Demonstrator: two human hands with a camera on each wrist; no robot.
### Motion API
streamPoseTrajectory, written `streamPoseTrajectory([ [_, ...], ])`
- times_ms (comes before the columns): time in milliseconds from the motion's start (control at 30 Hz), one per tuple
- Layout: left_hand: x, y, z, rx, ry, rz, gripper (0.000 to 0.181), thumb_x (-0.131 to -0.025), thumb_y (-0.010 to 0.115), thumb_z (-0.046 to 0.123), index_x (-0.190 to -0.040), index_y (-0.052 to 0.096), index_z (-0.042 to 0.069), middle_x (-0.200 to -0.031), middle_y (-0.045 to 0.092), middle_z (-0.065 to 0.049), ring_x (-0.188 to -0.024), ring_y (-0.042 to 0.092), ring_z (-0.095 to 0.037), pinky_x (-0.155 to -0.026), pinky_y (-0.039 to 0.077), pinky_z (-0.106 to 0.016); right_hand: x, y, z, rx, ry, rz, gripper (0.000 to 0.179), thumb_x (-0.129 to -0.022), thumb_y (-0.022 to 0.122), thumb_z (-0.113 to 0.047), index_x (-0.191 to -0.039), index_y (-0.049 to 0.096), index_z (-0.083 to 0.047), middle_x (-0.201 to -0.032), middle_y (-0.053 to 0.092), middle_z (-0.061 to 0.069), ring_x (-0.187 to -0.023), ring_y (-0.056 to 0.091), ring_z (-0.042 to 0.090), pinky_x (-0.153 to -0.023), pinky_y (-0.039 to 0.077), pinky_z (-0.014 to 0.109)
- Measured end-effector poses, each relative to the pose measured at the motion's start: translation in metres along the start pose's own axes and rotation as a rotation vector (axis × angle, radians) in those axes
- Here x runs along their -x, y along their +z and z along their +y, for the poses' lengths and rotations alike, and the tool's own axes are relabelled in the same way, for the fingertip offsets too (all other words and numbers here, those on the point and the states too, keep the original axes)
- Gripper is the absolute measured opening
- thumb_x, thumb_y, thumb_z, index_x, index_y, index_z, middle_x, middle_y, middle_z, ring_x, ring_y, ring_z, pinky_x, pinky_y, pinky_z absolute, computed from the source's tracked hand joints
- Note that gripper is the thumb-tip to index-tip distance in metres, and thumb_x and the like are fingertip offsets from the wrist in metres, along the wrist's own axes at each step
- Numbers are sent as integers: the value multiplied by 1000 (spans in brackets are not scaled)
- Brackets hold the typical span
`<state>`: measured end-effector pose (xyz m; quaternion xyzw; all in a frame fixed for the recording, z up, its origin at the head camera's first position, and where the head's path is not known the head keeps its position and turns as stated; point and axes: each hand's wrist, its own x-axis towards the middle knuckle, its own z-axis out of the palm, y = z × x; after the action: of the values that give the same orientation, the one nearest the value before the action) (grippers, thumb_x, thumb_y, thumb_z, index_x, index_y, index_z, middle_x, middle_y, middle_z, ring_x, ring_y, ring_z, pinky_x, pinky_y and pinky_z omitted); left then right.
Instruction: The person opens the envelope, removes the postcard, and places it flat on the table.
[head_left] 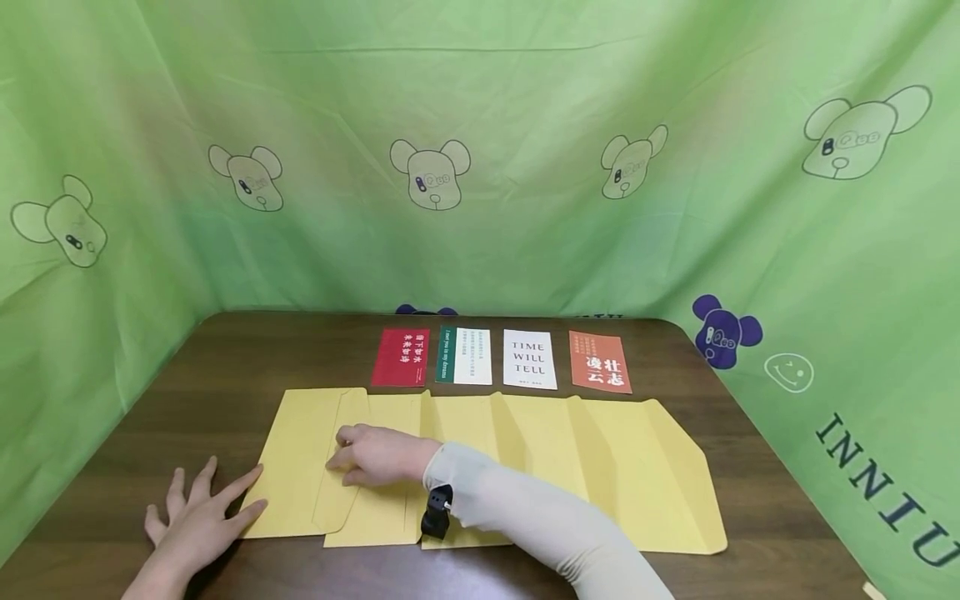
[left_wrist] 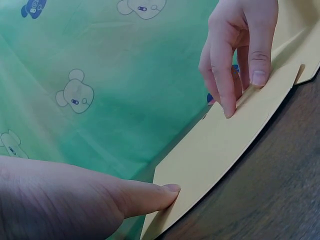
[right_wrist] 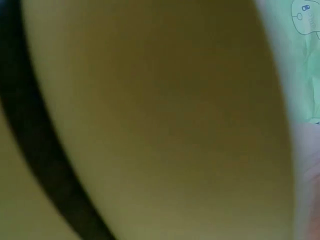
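Several yellow envelopes (head_left: 480, 429) lie overlapping in a row along the table, with their flaps toward the right. My left hand (head_left: 197, 518) is spread at the left end of the row, thumb and index fingertip touching the edge of the leftmost envelope (head_left: 292, 467). Over that envelope's flap (head_left: 341, 500) is my right hand (head_left: 381, 455), palm down. In the left wrist view the right hand's thumb and index fingertip rest apart on the yellow paper (left_wrist: 215, 145). Blurred yellow paper (right_wrist: 175, 125) fills most of the right wrist view, crossed by a dark band.
Behind the envelopes stand a red card (head_left: 400, 358), a green-and-white card (head_left: 465, 357), a white card (head_left: 529, 360) and an orange card (head_left: 600, 362), all lying flat. A green patterned curtain (head_left: 480, 92) surrounds the brown wooden table (head_left: 247, 350).
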<state>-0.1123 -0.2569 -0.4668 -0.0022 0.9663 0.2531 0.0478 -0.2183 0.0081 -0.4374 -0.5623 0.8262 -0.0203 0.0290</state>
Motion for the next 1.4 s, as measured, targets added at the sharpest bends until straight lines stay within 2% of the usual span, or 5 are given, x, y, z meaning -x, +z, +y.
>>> streamPoseTrajectory([
  [400,-1,0,1,-10,5,13,70,-95,54,60,-145,51,11,-151,10,-38,-135,-13,-66,-89,-6,-86,0,2,-1,63,49,-53,46,-101,59,-31,-146,53,-21,-148,47,6,-130,49,16,-109,31,18],
  [533,-1,0,1,-12,4,14,70,-95,55,60,-145,51,11,-152,9,-37,-135,-13,-66,-89,-5,-86,0,2,-2,94,56,-89,47,-102,56,-32,-148,50,-23,-154,42,3,-129,48,16,-107,32,18],
  [767,0,1,0,-2,-2,6,71,-94,55,60,-146,50,11,-153,8,-37,-135,-15,-66,-89,-7,-85,-2,2,-4,172,31,-139,46,-104,52,-34,-149,49,-27,-154,42,-1,-111,46,9,-96,32,17],
  [1100,-1,-2,3,-6,-35,-40,74,-94,52,63,-149,46,13,-153,7,-38,-135,-16,-66,-89,-8,-85,-6,1,0,95,14,-118,41,-101,59,-31,-142,58,-24,-148,50,0,-129,47,13,-90,32,15],
  [1400,-1,-4,2,-9,-57,-72,76,-94,51,65,-150,45,14,-153,3,-38,-134,-18,-66,-89,-10,-85,-4,-1,3,20,-16,-64,35,-98,64,-29,-132,66,-20,-136,60,2,-124,52,13,-98,35,15],
])
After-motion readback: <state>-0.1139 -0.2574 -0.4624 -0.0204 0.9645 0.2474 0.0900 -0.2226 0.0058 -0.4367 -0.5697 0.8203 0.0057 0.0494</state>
